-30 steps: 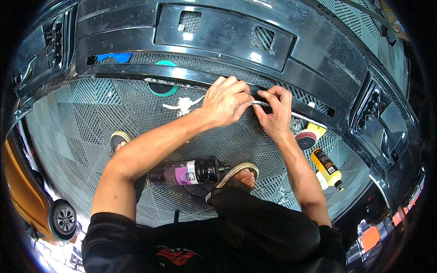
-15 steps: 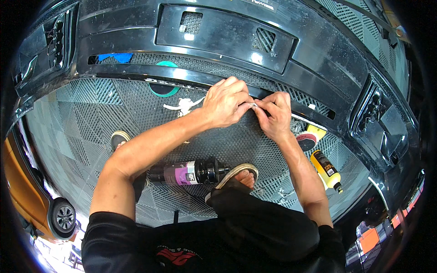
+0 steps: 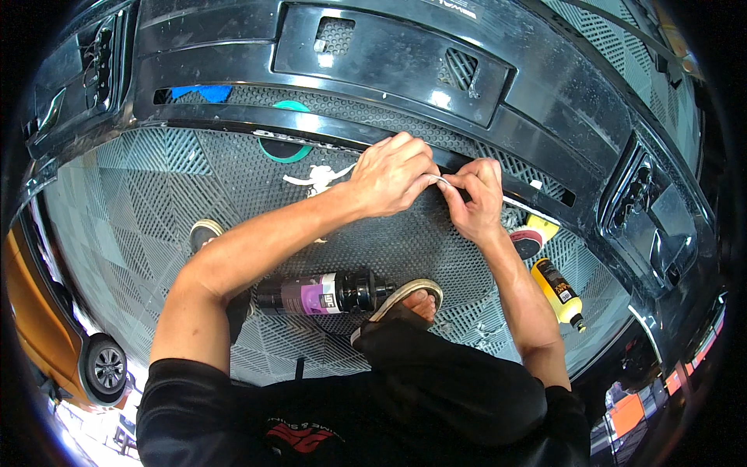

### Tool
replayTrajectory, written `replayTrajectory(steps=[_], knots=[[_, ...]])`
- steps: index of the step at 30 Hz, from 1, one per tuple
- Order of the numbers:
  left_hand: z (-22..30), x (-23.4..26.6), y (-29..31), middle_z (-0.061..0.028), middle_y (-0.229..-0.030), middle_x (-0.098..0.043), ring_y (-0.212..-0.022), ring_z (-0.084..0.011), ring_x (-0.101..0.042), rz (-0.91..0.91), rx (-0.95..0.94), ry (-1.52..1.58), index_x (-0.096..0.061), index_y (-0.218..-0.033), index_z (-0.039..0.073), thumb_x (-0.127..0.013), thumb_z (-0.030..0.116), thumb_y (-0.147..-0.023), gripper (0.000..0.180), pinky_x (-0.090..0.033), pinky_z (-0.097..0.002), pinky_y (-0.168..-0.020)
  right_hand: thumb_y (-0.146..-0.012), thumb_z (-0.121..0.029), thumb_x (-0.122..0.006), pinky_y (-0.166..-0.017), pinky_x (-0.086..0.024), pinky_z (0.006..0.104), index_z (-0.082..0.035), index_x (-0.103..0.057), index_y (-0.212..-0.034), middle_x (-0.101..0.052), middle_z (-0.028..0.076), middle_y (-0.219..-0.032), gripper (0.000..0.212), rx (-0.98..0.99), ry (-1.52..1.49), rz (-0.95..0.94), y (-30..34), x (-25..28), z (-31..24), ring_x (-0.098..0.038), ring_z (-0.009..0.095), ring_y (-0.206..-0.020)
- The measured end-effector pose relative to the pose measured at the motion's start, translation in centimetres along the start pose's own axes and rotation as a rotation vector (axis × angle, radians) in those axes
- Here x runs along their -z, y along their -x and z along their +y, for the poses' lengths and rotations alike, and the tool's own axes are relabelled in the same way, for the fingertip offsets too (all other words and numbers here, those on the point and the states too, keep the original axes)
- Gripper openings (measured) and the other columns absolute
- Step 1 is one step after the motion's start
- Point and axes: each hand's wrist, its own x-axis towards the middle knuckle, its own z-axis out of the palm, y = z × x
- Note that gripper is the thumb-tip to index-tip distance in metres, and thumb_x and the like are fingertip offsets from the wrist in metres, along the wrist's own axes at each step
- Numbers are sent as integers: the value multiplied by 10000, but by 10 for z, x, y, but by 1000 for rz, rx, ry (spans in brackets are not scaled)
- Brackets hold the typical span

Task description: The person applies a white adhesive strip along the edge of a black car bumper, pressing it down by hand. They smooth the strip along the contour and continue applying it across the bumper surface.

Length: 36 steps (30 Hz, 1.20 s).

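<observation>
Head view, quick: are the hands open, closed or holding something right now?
Left hand: closed, fingertips pinching a thin pale strip.
Right hand: closed, thumb and finger pinching the same strip.

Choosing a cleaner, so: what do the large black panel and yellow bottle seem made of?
Black panel: probably moulded plastic, glossy, judging by its bright reflections and shaped contours; painted metal isn't ruled out. Yellow bottle: likely plastic, smooth, judging by its even colour and rounded shoulder.
</observation>
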Motion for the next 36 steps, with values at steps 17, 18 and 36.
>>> replayTrajectory(steps=[17,18,36], knots=[[10,2,-4,-26,-1123,-668,-1063,-272,-620,-95,59,-112,-775,-1094,126,-841,147,-837,266,-507,-413,-923,-804,-66,-908,-840,-556,404,-34,-755,-1130,-677,117,-1097,361,103,25,-49,14,10,12,-674,309,-954],[7,1,-2,-27,-1115,-669,-1054,-271,-622,-86,47,-116,-778,-1082,124,-843,146,-835,256,-510,-415,-914,-796,-69,-911,-838,-557,404,-37,-759,-1152,-677,115,-1109,389,83,41,-37,12,11,10,-668,312,-962],[2,0,-1,-29,-1022,-668,-1017,-250,-647,-32,10,-57,-783,-951,104,-825,187,-865,127,-550,-410,-886,-751,-71,-887,-779,-557,401,-84,-813,-942,-687,51,-939,205,-44,92,-60,4,7,8,-638,279,-915]])
